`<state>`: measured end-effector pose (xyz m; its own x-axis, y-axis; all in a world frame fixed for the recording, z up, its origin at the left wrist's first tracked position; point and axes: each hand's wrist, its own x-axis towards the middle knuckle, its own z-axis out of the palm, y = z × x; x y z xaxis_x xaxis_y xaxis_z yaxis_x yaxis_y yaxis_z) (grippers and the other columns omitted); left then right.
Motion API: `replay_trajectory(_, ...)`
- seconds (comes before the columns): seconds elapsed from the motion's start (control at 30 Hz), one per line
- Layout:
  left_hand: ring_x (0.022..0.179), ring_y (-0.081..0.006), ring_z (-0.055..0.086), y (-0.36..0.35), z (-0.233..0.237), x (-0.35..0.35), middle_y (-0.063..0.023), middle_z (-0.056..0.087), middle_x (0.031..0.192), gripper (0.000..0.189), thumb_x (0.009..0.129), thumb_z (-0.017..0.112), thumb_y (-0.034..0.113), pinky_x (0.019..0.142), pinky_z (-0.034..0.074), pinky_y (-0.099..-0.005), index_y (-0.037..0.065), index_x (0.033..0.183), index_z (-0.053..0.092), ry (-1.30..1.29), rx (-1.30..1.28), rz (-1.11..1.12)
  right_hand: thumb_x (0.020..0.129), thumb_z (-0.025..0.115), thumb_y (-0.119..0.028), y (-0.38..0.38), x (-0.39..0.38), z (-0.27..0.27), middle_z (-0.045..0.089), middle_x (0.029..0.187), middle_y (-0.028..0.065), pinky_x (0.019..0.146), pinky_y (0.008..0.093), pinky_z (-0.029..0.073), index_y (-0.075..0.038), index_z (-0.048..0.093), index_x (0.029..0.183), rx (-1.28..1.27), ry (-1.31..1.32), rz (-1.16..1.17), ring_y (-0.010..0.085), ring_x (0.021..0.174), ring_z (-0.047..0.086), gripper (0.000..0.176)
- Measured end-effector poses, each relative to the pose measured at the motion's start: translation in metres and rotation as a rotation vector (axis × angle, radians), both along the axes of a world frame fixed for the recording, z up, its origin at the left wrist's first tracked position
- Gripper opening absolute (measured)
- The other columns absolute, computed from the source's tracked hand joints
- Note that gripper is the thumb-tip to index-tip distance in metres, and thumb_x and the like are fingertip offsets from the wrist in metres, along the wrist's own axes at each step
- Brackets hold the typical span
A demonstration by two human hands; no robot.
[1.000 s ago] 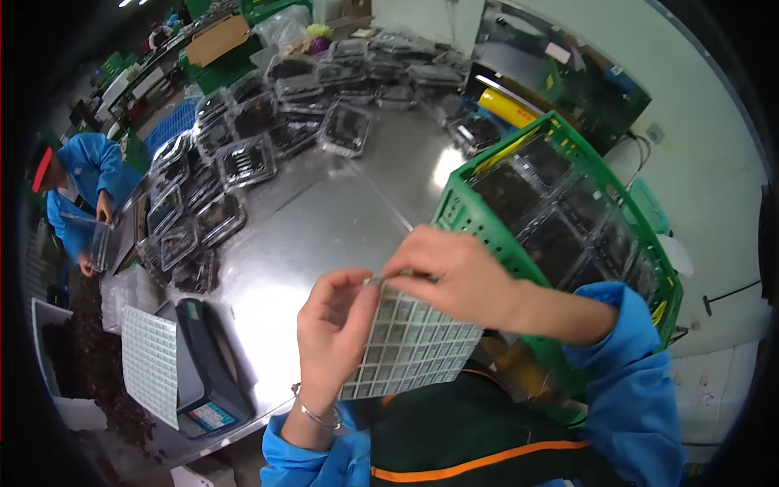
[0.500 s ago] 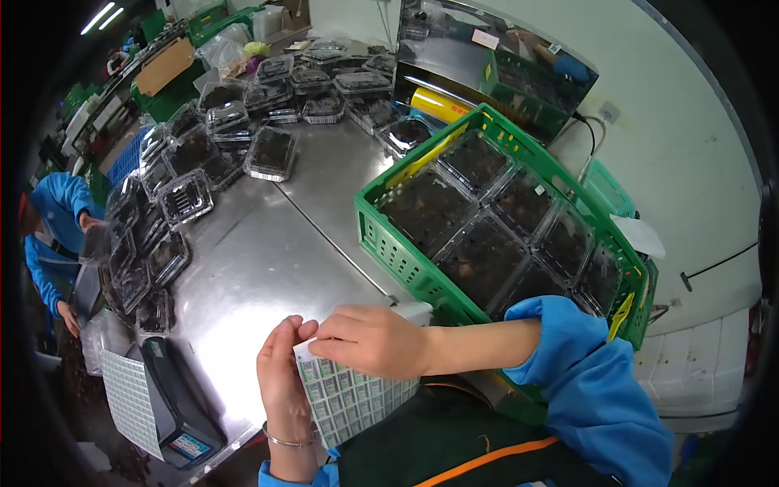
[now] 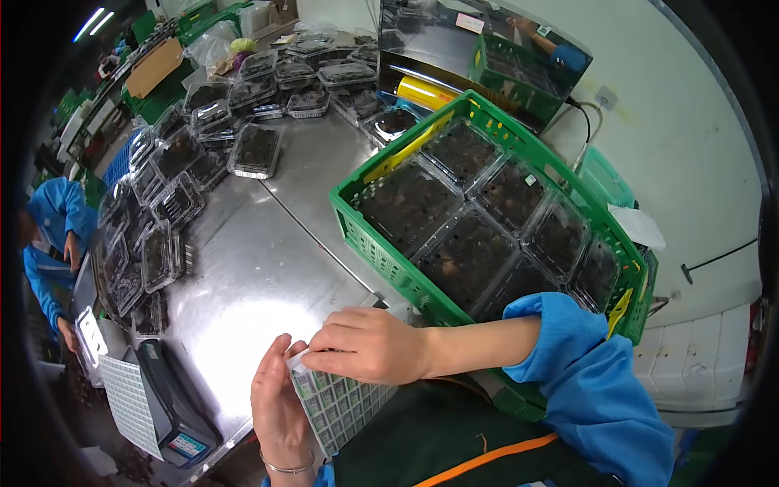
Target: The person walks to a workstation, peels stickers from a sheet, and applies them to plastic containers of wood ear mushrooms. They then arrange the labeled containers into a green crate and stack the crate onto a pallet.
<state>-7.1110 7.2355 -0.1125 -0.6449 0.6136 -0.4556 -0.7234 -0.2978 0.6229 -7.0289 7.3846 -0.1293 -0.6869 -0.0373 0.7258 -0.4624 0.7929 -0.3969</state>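
Observation:
My left hand (image 3: 274, 406) holds a sheet of small printed labels (image 3: 337, 403) by its left edge, low in front of my body. My right hand (image 3: 365, 345) lies over the sheet's top corner, fingertips pinched on a label at its upper left. Right behind my hands stands a green plastic crate (image 3: 389, 256) packed with several clear lidded punnets of dark produce (image 3: 406, 203). My right forearm, in a blue sleeve, crosses the crate's near corner.
Many more clear punnets (image 3: 162, 243) lie spread over the steel table (image 3: 260, 268) to the left and back. A scale (image 3: 174, 402) and another label sheet (image 3: 128, 402) sit at the table's near-left edge. A person in blue (image 3: 53, 235) works at far left. A yellow film roll (image 3: 423, 93) lies behind the crate.
The view has swung right and down, bringing the crate closer. Both hands have dropped lower with the label sheet, and my right fingers have shifted to its upper-left corner.

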Motion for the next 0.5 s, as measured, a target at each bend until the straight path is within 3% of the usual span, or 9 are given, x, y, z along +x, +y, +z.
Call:
replay_trajectory(0.37, 0.080, -0.0163, 0.059, 0.020, 0.006, -0.001, -0.0064, 0.059, 0.090, 0.024, 0.083, 0.057, 0.006, 0.070, 0.054, -0.0296, 0.002, 0.106, 0.049, -0.024, -0.101, 0.213, 0.070, 0.060, -0.007, -0.001, 0.003, 0.014, 0.055, 0.084, 0.0024, 0.060, 0.0273, 0.047, -0.004, 0.061, 0.089, -0.063, 0.064, 0.020, 0.0160, 0.072, 0.055, 0.019)
replay_trajectory(0.5, 0.085, -0.0168, 0.059, 0.028, 0.018, -0.002, -0.0069, 0.058, 0.093, 0.022, 0.084, 0.056, 0.006, 0.071, 0.054, -0.0286, 0.003, 0.105, 0.049, -0.046, -0.105, 0.290, 0.075, 0.064, -0.004, 0.016, 0.009, 0.038, 0.058, 0.082, 0.0051, 0.063, 0.0236, 0.047, -0.003, 0.061, 0.092, -0.651, -0.177, -0.021, 0.0155, 0.072, 0.057, 0.018)
